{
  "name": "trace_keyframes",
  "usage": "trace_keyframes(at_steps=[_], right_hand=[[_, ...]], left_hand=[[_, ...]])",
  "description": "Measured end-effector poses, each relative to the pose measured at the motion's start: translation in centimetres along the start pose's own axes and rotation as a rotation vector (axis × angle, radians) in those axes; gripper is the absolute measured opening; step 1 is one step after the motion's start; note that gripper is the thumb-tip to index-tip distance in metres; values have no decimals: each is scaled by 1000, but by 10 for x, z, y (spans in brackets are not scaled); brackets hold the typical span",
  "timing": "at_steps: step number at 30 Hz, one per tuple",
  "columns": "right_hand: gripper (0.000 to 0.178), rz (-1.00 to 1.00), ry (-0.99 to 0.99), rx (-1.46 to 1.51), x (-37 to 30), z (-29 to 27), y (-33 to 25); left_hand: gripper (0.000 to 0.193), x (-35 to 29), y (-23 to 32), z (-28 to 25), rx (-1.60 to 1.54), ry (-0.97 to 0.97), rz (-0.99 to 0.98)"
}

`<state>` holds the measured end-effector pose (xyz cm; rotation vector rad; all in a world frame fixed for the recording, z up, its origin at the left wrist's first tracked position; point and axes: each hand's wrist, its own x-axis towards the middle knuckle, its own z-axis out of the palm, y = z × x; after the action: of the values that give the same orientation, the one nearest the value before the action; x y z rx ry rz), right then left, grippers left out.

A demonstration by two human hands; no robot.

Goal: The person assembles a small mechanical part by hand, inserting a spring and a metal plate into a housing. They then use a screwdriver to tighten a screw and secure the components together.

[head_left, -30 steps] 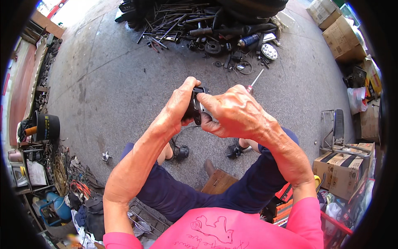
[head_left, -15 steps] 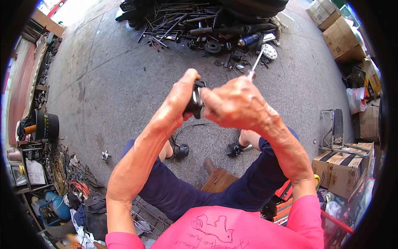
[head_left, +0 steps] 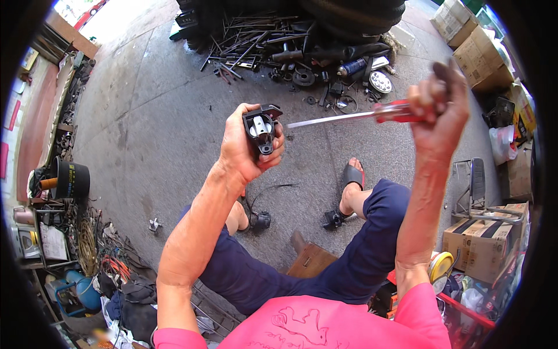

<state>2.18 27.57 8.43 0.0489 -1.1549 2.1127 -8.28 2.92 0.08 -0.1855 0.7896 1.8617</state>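
Note:
My left hand (head_left: pixel 234 142) is wrapped round a black plastic housing (head_left: pixel 251 123), raised in front of me with its inner side showing. Inside it sits a silver-white part (head_left: pixel 261 128). My right hand (head_left: pixel 437 119), held up to the right, grips a screwdriver (head_left: pixel 398 111) by its clear red handle. The screwdriver's long shaft points left, its tip just right of the housing and apart from it. Motion blurs the right fingers a little. On the floor by my feet lie a small black part (head_left: pixel 263 220) near a thin cable and another black part (head_left: pixel 333 220).
Ahead lies a heap of metal rods (head_left: pixel 250 43) and loose parts, with a round silver disc (head_left: pixel 381 82). Cardboard boxes (head_left: pixel 479 58) line the right, near a folding trolley (head_left: pixel 478 180). A black bucket (head_left: pixel 72 179) and tangled wires stand left. A wooden block (head_left: pixel 313 260) sits between my legs.
My right hand has moved away from the housing, up and to the right. The screwdriver has swung from pointing up to pointing left. The housing's inside now faces me.

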Motion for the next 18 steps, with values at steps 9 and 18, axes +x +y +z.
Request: trace_keyframes(at_steps=[9, 18], right_hand=[[32, -50, -265, 308, -17, -1, -48], [28, -186, -360, 101, -63, 41, -45]], left_hand=[[47, -6, -7, 0, -150, 53, -28], [54, -8, -10, 5, -373, 76, -6]])
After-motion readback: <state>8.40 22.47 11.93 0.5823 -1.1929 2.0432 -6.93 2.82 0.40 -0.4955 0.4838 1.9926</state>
